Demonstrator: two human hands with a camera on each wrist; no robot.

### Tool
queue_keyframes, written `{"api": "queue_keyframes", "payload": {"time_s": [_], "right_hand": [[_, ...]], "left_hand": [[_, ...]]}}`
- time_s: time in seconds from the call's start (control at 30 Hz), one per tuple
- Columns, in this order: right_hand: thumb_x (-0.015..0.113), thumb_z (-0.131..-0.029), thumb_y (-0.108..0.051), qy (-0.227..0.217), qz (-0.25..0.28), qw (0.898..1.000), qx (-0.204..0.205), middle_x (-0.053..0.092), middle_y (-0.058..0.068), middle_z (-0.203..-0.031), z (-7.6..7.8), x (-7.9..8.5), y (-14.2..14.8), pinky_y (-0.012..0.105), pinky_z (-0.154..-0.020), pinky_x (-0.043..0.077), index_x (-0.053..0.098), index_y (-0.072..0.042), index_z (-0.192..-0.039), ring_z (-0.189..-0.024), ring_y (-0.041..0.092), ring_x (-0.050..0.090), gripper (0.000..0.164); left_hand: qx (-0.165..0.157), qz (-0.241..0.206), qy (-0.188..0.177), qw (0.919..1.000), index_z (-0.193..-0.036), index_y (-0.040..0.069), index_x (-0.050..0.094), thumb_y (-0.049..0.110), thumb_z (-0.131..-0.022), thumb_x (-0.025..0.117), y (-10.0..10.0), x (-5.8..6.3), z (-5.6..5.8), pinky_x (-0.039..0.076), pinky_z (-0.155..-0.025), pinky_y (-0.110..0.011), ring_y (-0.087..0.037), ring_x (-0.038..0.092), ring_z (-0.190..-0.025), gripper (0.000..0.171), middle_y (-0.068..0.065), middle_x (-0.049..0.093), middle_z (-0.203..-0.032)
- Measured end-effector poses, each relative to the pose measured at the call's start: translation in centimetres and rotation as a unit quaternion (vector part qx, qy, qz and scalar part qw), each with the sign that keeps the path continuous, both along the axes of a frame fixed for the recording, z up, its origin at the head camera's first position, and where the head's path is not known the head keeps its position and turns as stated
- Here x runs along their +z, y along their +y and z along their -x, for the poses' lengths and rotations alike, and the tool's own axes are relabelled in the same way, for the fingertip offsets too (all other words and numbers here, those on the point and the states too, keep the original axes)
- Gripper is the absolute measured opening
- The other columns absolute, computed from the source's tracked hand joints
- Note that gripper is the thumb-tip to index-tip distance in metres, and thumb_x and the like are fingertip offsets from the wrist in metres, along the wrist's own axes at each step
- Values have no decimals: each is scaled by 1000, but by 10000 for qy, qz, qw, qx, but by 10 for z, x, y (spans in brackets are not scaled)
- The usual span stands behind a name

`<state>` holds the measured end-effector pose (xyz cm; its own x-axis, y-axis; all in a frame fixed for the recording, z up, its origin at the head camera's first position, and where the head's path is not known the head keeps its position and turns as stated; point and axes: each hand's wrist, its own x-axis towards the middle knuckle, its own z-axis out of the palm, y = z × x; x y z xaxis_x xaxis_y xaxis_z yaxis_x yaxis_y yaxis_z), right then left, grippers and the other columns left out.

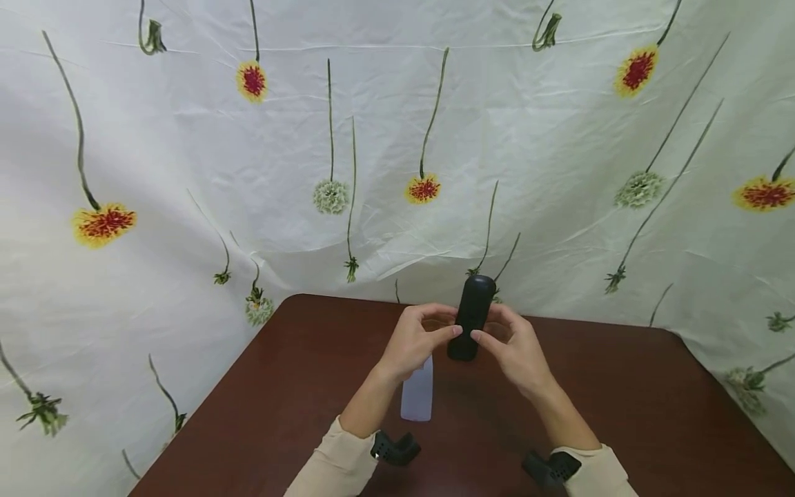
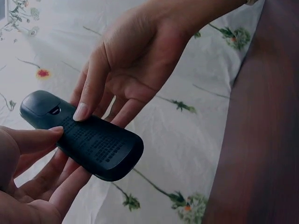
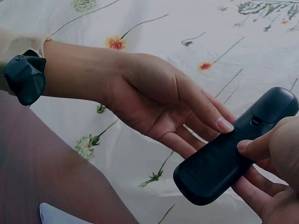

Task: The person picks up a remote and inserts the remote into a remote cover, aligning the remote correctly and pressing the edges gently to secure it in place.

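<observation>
A black remote control [image 1: 475,301] is held up over the far part of the table, its rounded top end leaning slightly right. My left hand [image 1: 411,339] grips its left edge, thumb on the face toward me and fingers behind. On the opposite edge my right hand [image 1: 518,348] holds it the same way, the two thumbs close together. Both wrist views show this face as the back, with small printed text and a battery cover [image 3: 274,105] with a small latch notch. Partly hidden by my left hand, a pale, flat, elongated piece [image 1: 417,395] lies on the table.
The dark reddish-brown table [image 1: 298,386] has rounded far corners. Behind it and along its sides hangs a white cloth [image 1: 385,124] printed with flowers. A black wrist camera [image 1: 396,449] sits on the left sleeve cuff and another camera [image 1: 551,468] on the right one.
</observation>
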<state>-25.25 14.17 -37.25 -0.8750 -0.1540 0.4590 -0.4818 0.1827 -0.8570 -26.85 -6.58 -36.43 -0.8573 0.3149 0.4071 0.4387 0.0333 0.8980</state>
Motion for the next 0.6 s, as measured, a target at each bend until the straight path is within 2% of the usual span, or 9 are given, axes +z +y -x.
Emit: {"api": "queue_keyframes", "payload": {"time_s": [0.1,0.23,0.4,0.6], "right_hand": [[74,-95,1,10,-167,9998,58,65,14,-123,8,-2,-4,38,-89,55,63,-3,-131,-106,31,69,38],[73,-95,1,-23,-282,9995,171,65,16,-123,19,-2,-8,43,-91,54,62,0,-130,-108,33,69,37],[73,-95,1,-42,-309,9991,291,66,17,-121,28,-3,-12,45,-92,54,63,1,-129,-107,34,69,36],[73,-95,1,-253,-254,9987,369,66,17,-123,37,-4,-18,47,-93,54,61,1,-132,-109,34,68,40]], "left_hand": [[130,122,70,9998,-121,-1,73,5,-94,76,-5,-4,5,57,-82,-35,-27,70,-97,28,-11,72,-106],[138,-8,15,9999,-120,-3,73,4,-94,76,-10,-8,13,58,-82,-36,-28,70,-96,27,-12,71,-104],[119,-109,-50,9999,-120,-3,72,3,-94,75,-15,-12,19,58,-82,-36,-28,71,-97,27,-13,71,-105],[326,42,-55,9994,-123,-1,72,4,-94,76,-21,-16,25,57,-85,-36,-28,70,-97,29,-13,71,-105]]}}
